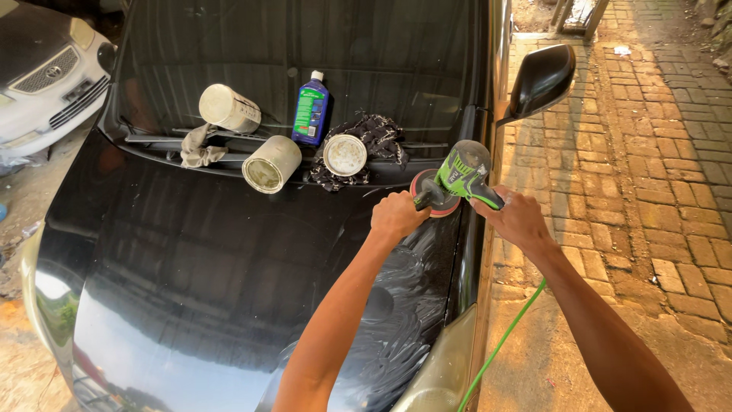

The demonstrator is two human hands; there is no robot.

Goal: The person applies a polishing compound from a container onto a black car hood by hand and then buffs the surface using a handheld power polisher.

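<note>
Green and grey polisher (461, 174), one, resting pad-down on the black car bonnet (198, 259) near its edge.

Hands, two. Left hand (396, 215) is curled tight around the polisher's front grip, fingers wrapped out of sight. Right hand (518, 220) is closed around the rear handle, fingers folded under it.

Red pad (424, 191), one, beneath the polisher body, just past the left fingers.

Green cord (503, 339), one, running back from below the right wrist toward the paving.

White polish smears (404, 305), spread over the bonnet on the wrist side of the left fingers.

Tins, two, cream-coloured and cylindrical: one (229, 107) lying against the windscreen, one (271, 163) lying on its side with its open mouth showing; both well beyond the left fingers, to their left.

Round lid (345, 155), one, pale, flat on a dark patterned cloth (377, 137), just beyond the left fingers.

Bottle (311, 113), one, blue with a white cap and a green label panel, upright against the windscreen.

Grey rag (200, 149), one, bunched by the wiper.

Wing mirror (543, 78), one, black, beyond the right fingers.

White car (42, 80), one, parked far left.

Brick paving (648, 175) lies right of the right hand.
</note>
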